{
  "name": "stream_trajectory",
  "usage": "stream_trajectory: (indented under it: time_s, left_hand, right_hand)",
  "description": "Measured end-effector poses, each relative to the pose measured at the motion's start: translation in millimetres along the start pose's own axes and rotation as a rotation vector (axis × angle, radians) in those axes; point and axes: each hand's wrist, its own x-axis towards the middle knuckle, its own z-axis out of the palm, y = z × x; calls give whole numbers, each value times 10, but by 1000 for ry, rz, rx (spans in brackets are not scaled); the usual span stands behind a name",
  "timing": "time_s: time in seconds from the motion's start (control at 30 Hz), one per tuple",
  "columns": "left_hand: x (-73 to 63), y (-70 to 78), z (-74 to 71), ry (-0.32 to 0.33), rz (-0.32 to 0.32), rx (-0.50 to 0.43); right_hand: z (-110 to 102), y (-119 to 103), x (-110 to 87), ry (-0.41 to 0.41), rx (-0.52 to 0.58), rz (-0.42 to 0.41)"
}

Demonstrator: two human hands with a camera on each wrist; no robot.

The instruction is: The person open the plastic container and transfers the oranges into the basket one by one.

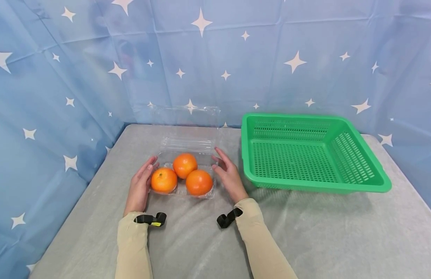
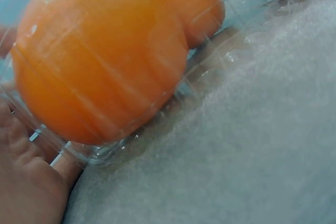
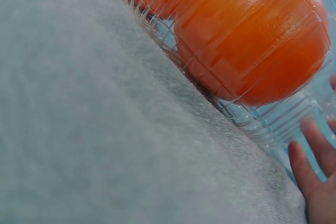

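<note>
Three oranges sit in the tray of a clear plastic clamshell box [image 1: 209, 193]: a left one [image 1: 163, 181], a back one [image 1: 185, 165] and a right one [image 1: 199, 182]. The box's see-through lid [image 1: 187, 133] stands raised at the back. My left hand [image 1: 138, 190] lies along the tray's left side, its fingers against or close to the wall. On the other side, my right hand [image 1: 230, 176] has its fingers extended and spread near the tray's right wall. The right wrist view shows those fingers [image 3: 304, 169] beside the ribbed plastic; firm contact cannot be made out.
A green slotted basket [image 1: 314, 188] stands on the right of the grey-covered table [image 1: 187, 240], a short way from my right hand. Blue curtain [image 1: 257, 58] with white stars hangs behind the table and at its sides. Black straps [image 1: 150, 219] with small cameras circle both wrists.
</note>
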Motion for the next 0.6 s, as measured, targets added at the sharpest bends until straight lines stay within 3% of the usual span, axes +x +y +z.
stream_trajectory:
  time_s: [0.6]
  left_hand:
    - [8,-2,-4,-3,-4,-2]
  right_hand:
    - [-2,-9,3,8,2,12]
